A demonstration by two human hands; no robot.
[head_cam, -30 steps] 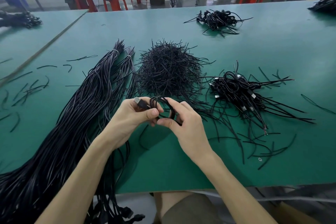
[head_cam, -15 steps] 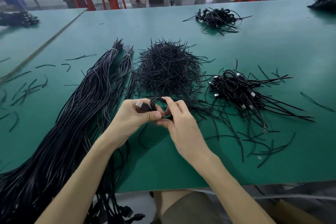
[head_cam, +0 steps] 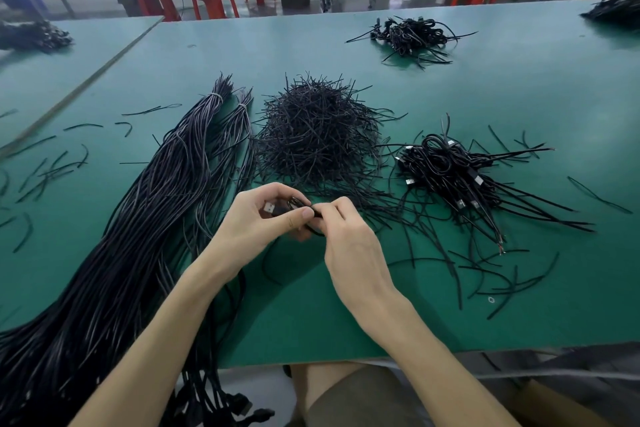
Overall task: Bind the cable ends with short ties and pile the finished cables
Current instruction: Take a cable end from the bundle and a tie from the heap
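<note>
**One cable mid-tie, huge bundle left to go**

The left hand [head_cam: 256,222] pinches a small coiled cable [head_cam: 313,230] right by its silver plug [head_cam: 269,208], thumb laid across the front. The right hand [head_cam: 349,246] has its fingers curled onto the coil's right side, so both hands grip the same cable, held over the green table [head_cam: 346,305].

My guess on progress: early days. The finished pile [head_cam: 450,170] at 2 o'clock from the hands is pretty modest. The untied bundle [head_cam: 138,236] running from 11 down to 7 o'clock is way bigger. The heap of short ties [head_cam: 318,135] at 12 o'clock looks plentiful. There's another small pile [head_cam: 412,35] far off at 1 o'clock, maybe finished ones too, can't say.

Hard to see: the tie itself is buried under the fingers, so no idea if it's wrapped or twisted shut yet. The bundle's near end drops off the table edge and out of view.
</note>
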